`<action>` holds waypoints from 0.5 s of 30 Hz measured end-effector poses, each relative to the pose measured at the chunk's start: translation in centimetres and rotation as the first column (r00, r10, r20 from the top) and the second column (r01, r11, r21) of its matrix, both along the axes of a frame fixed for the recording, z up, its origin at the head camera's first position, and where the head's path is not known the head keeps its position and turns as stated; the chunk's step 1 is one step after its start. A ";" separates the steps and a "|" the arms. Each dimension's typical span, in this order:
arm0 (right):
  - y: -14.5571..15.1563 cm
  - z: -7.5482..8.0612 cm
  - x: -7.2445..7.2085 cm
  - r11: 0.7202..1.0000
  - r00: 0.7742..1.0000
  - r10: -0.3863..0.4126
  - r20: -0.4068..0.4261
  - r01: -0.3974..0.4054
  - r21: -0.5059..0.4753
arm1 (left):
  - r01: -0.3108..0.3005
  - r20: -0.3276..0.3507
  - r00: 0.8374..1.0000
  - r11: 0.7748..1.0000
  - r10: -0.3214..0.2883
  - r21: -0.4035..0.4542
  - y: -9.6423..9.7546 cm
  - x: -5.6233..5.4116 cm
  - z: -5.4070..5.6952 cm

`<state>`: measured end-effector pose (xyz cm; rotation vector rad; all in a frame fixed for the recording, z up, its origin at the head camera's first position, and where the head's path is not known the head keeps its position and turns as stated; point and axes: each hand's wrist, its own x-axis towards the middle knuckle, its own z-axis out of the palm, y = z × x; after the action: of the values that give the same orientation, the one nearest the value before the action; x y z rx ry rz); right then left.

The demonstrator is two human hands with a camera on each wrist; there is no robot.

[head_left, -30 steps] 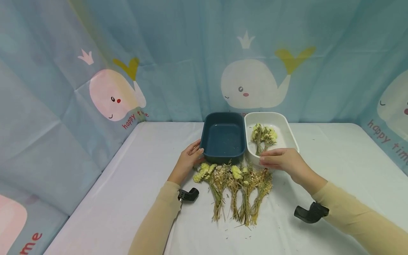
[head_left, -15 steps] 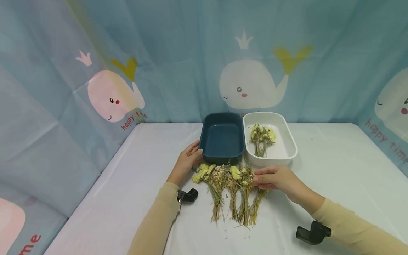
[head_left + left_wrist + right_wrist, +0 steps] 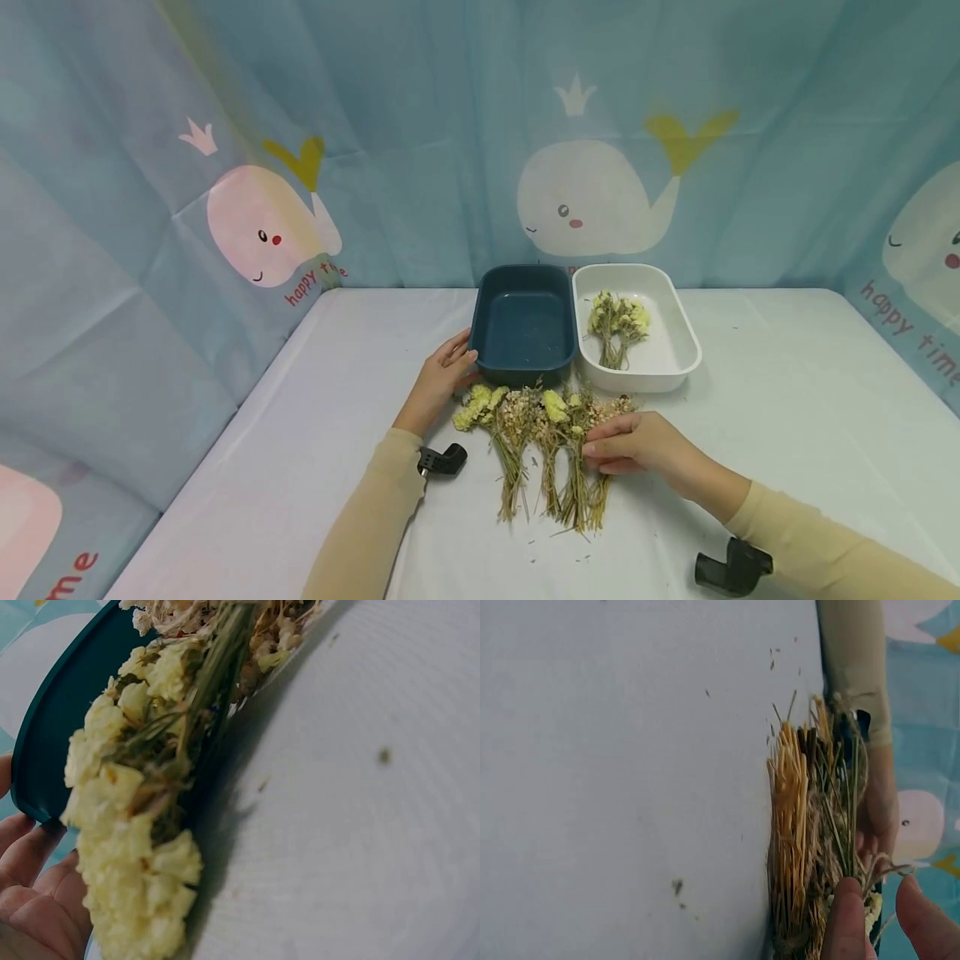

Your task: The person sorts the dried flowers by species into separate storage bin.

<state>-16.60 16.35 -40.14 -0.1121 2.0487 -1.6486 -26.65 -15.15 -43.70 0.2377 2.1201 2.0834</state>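
My left hand (image 3: 438, 379) rests its fingers against the left wall of a dark blue plastic tub (image 3: 525, 329). In the left wrist view its fingers (image 3: 34, 851) are right at the tub's rim, beside a dried bunch with pale yellow heads (image 3: 139, 885). My right hand (image 3: 645, 443) reaches over the right end of a row of dried flower bunches. Its thumb and index finger (image 3: 845, 919) stand apart around green stems (image 3: 846, 817) of a yellow-headed bunch (image 3: 555, 406). The rightmost bunch (image 3: 611, 408), with straw-coloured stems, is partly hidden under this hand.
A white plastic tub (image 3: 686, 346) stands against the blue one's right side. Inside it lie yellow dried flowers (image 3: 622, 317) with stems toward me. Stem crumbs are scattered on the white tablecloth (image 3: 780, 375). A blue whale-print curtain (image 3: 420, 200) hangs behind.
My right hand has come from the white tub's front rim down toward me and left to the stems of the bunches on the table. My left hand has stayed at the blue tub.
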 end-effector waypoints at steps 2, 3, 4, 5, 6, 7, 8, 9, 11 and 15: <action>-0.2 -0.1 0.2 1.000 1.000 0.006 0.008 -0.006 0.009 | 0.000 -0.004 1.000 1.000 0.000 -0.004 0.0 0.0 0.0; -0.2 -0.2 0.3 1.000 1.000 0.008 0.011 -0.008 0.008 | 0.001 -0.007 1.000 1.000 -0.001 -0.004 0.0 0.0 0.0; -0.3 -0.2 0.4 1.000 1.000 0.011 0.015 -0.011 0.005 | 0.001 -0.006 1.000 1.000 -0.001 -0.003 0.0 0.0 0.0; -0.4 -0.3 0.4 1.000 1.000 0.012 0.020 -0.012 0.004 | 0.001 -0.004 1.000 1.000 -0.001 -0.001 0.0 0.0 0.0; -0.4 -0.3 0.5 1.000 1.000 0.013 0.025 -0.013 0.003 | 0.003 -0.004 1.000 1.000 -0.003 -0.001 0.0 0.1 0.1; -0.5 -0.4 0.6 1.000 0.999 0.013 0.033 -0.013 0.002 | 0.004 -0.002 1.000 1.000 -0.004 0.000 0.0 0.1 0.1; -0.6 -0.4 0.6 1.000 0.999 0.014 0.039 -0.014 -0.001 | 0.004 0.001 1.000 1.000 -0.004 0.000 0.0 0.1 0.1; -0.7 -0.4 0.7 1.000 0.999 0.014 0.044 -0.013 -0.002 | 0.005 0.002 1.000 1.000 -0.005 0.000 0.0 0.1 0.1; -0.9 -0.4 0.8 1.000 0.999 0.012 0.052 -0.012 0.001 | 0.001 0.009 1.000 1.000 -0.001 0.000 0.0 0.1 0.1; -1.3 -0.2 0.8 1.000 0.998 0.013 0.055 -0.014 0.015 | -0.006 0.016 1.000 1.000 0.006 -0.002 0.1 0.0 0.1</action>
<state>-15.80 15.08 -40.34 -0.0746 2.0150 -1.6095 -26.60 -15.09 -43.57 0.2134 2.1166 2.0791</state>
